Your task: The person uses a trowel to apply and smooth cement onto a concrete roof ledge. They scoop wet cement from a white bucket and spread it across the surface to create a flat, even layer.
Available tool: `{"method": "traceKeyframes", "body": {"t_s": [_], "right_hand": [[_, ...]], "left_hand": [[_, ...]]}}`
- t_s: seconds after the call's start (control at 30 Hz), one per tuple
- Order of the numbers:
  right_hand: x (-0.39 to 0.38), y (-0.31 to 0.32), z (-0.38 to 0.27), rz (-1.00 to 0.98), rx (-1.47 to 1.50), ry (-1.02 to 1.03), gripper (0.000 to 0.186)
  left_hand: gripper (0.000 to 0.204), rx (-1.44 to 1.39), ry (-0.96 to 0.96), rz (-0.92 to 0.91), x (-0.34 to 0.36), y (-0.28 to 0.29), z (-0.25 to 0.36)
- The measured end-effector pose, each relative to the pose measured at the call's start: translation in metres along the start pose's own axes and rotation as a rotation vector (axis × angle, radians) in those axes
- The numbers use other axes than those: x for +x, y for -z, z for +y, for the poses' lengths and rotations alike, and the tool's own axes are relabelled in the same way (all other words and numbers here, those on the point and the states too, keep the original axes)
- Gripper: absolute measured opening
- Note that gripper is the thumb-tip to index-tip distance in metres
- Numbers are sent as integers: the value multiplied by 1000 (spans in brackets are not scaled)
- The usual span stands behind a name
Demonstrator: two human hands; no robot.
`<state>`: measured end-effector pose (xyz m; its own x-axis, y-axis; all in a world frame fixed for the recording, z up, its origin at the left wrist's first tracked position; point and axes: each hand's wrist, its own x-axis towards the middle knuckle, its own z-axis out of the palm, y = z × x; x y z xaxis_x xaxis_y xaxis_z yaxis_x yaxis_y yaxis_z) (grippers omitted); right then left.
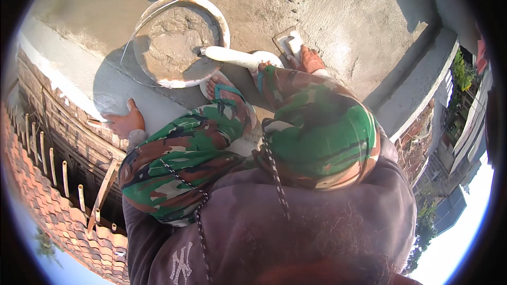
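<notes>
My left hand (127, 120) rests on the pale grey ledge with its fingers spread and nothing in it. My right hand (310, 62) is beside a float with a white handle (294, 42); its fingers are apart, close against the lower end of that handle. Part of the float is hidden by the hand and my knee. Between my hands stands a round bucket (225, 26) with a wire bail, filled with wet grey mortar (177, 42). A white long-handled tool (232, 56) lies with its handle end over the bucket's rim and its other end by my foot.
Wet smoothed cement (343, 16) spreads ahead, with a low wall (422, 82) at the right. To the left, past the ledge, are a brick wall (63, 103), upright poles (53, 166) and a tiled roof (53, 206). My sandalled feet (227, 92) stand near the bucket.
</notes>
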<state>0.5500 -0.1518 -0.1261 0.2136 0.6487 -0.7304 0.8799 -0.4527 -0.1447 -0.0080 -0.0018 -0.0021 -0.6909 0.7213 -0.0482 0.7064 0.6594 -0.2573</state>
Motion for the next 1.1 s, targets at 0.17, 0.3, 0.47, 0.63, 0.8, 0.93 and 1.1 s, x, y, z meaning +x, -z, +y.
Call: {"method": "traceKeyframes", "body": {"t_s": [0.17,0.3,0.47,0.63,0.8,0.93,1.1], "right_hand": [[33,24,-22,-44,-10,31,69],[32,20,-81,-92,-43,159,70],[45,15,-135,-120,-14,230,71],[32,-5,-168,-151,-12,303,72],[39,-5,-195,-157,-15,351,73],[46,6,-175,-154,-46,357,73],[59,32,-112,-138,-106,332,74]], "left_hand": [[122,55,-85,47,4,-6,1],[120,14,-35,25,0,0,-5],[119,-35,-123,79,2,-6,-6],[115,-23,-132,98,6,-5,-8],[115,-38,-148,114,4,-2,-5],[115,-66,-94,23,2,4,-3],[118,-73,-82,70,-2,3,2]]}}
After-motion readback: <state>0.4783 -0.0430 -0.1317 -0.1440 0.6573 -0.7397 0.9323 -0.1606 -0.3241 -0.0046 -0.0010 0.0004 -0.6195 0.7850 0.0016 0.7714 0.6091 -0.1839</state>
